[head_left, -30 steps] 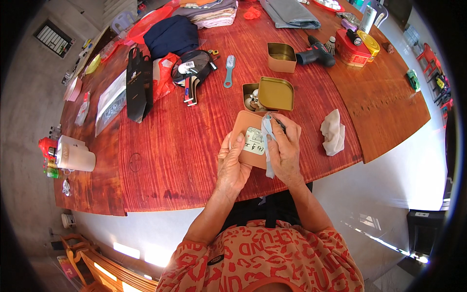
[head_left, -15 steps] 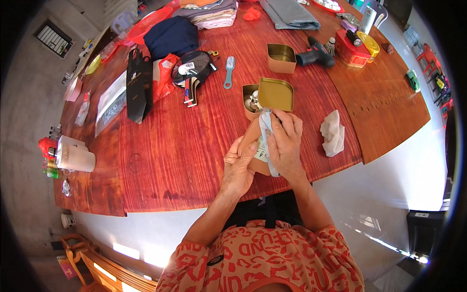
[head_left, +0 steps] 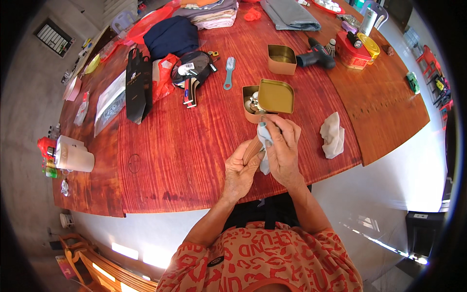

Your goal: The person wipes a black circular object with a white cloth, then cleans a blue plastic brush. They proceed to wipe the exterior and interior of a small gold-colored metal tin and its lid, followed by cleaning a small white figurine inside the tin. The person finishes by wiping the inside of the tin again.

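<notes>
1. A white jug (head_left: 73, 156) lies near the far left edge of the red wooden table (head_left: 185, 160), well apart from the hands.
2. A black paper bag (head_left: 137, 85) lies flat further up the table.
3. The left hand (head_left: 240, 170) has its fingers (head_left: 253, 163) curled narrowly round the lower end of a flat brown card (head_left: 251, 148), thumb pressed on its face; the card stands tilted on edge above the table's near edge.
4. The right hand (head_left: 283, 148) has its fingers bent and closed, pinching a pale blue cloth (head_left: 264, 141) against the card's upper part; the cloth hangs down between both hands.
5. Just beyond the fingertips sits a gold tin (head_left: 250, 104) holding small metal pieces, its lid (head_left: 276, 96) resting tilted over it.
6. To the right, a crumpled white cloth (head_left: 332, 135) lies near the table's edge, apart from the right hand.
</notes>
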Demonstrator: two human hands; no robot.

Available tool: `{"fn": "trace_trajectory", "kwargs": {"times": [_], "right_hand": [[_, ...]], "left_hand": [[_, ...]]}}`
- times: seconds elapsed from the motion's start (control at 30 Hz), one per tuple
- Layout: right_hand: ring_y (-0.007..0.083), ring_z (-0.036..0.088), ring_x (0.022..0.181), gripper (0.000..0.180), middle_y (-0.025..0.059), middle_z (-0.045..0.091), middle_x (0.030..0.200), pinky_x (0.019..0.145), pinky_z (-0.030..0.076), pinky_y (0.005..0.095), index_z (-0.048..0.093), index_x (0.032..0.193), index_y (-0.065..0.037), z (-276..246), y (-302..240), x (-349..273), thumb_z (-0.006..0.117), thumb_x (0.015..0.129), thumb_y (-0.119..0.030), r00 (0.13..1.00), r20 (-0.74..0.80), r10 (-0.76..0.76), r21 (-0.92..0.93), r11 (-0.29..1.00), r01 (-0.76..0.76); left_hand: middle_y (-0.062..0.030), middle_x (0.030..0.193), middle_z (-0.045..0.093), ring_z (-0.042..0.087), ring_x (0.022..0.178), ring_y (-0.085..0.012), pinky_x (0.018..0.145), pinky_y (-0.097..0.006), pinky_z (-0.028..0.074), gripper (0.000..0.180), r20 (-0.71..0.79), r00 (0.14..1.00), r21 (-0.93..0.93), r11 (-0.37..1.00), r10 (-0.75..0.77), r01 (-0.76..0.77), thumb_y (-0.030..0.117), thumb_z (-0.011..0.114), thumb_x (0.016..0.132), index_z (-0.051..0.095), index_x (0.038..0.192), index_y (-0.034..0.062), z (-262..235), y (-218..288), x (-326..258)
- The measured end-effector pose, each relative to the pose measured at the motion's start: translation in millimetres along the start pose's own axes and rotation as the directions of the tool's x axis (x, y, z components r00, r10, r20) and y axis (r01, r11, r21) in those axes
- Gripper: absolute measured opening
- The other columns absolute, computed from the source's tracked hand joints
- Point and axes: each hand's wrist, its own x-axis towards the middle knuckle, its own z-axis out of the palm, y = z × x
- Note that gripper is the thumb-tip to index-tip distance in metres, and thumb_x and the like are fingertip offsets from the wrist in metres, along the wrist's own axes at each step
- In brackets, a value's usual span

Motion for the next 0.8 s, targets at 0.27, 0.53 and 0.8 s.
{"fn": "trace_trajectory", "kwargs": {"times": [0.27,0.53,0.8], "right_hand": [[0.0206,0.050,0.095,0.029,0.0096,0.057,0.107,0.084,0.042,0.0317,0.052,0.121,0.002,-1.2,17.8,-36.7,0.045,0.096,-0.010,0.890,0.093,0.446,0.344,0.825,-0.449],[0.0102,0.052,0.084,0.026,0.0044,0.059,0.096,0.076,0.044,0.0254,0.054,0.117,0.001,-8.7,5.6,-40.5,0.049,0.096,-0.013,0.744,0.201,0.637,0.619,0.506,-0.600],[0.0282,0.053,0.073,0.025,0.0128,0.055,0.086,0.067,0.044,0.0351,0.057,0.100,0.002,-8.7,-3.1,-24.7,0.061,0.075,0.003,1.000,0.003,0.006,-0.015,1.000,-0.006]], "left_hand": [[-0.0055,0.108,0.064,0.059,0.098,-0.0101,0.086,-0.026,0.050,0.030,-0.117,0.993,-0.137,0.989,0.031,-0.047,0.004,0.063,0.089,0.055,0.117,0.0001,-5.3,5.4,7.1],[-0.0064,0.115,0.060,0.059,0.106,-0.0191,0.090,-0.039,0.052,0.035,-0.158,0.968,-0.488,0.868,-0.197,0.097,0.003,0.059,0.090,0.048,0.122,0.0076,-8.0,-11.1,21.0],[-0.0104,0.126,0.047,0.045,0.119,-0.0266,0.092,-0.050,0.044,0.069,-0.117,0.917,-0.472,0.833,-0.382,0.287,0.053,0.049,0.091,0.022,0.145,0.0188,11.5,13.1,18.9]]}}
